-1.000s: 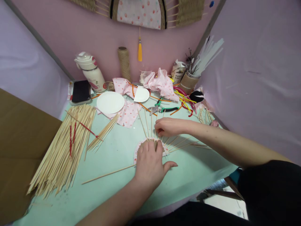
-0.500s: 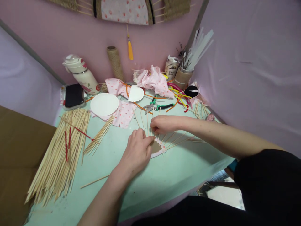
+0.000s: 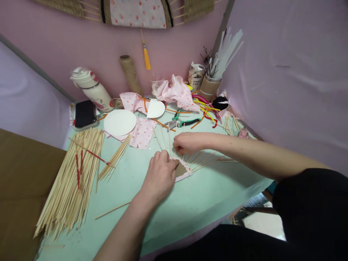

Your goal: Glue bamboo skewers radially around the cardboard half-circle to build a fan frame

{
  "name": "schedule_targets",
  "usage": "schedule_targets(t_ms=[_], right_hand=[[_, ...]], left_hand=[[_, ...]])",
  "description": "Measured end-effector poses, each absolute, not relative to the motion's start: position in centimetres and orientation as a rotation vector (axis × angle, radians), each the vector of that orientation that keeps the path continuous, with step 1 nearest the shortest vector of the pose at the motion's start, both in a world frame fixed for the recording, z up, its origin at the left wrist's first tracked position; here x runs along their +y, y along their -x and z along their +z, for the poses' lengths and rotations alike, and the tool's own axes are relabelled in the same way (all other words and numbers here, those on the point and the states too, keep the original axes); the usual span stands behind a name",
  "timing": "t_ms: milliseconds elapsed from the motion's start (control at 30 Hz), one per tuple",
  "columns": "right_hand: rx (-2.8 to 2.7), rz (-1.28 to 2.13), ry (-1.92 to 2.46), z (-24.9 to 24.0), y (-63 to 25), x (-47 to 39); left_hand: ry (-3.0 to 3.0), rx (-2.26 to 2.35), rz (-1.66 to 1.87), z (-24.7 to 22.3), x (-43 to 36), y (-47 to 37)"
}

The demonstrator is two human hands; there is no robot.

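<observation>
A small cardboard piece point(image 3: 182, 169) edged with pink-white fabric lies on the green table, and several thin sticks point(image 3: 201, 159) fan out from its curved edge. My left hand point(image 3: 161, 173) presses on the left part of the piece, its fingers bent together and the thumb on the cardboard near the stick ends. Just beyond the edge, my right hand point(image 3: 185, 142) is closed around one of the upright sticks, with its fingertips partly hidden. Other sticks stand out to the left of that hand, towards the green-handled pruners point(image 3: 187, 122).
Left lie a big pile of sticks point(image 3: 70, 181), a smaller bundle point(image 3: 115, 157) and a loose stick point(image 3: 112, 211). Behind are a white plate point(image 3: 120, 122), bottle point(image 3: 94, 90), twine spool point(image 3: 130, 74), pink fabric point(image 3: 176, 94) and a cardboard-wrapped jar point(image 3: 210, 88).
The camera view has shifted slightly. Both hands stay at the cardboard piece and sticks, with hardly any change in their grip.
</observation>
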State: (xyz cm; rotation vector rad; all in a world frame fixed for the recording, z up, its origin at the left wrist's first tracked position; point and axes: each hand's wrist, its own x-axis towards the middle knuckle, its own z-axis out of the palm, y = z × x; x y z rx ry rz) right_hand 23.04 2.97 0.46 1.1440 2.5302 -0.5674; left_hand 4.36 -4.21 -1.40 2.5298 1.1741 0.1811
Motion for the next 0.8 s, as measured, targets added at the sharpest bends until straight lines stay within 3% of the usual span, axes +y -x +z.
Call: schedule_targets(t_ms=[800], right_hand=[[2.531, -0.573, -1.159, 0.61, -23.06, 2.79]], left_hand=[[-2.547, 1.174, 0.139, -1.37, -4.36, -4.54]])
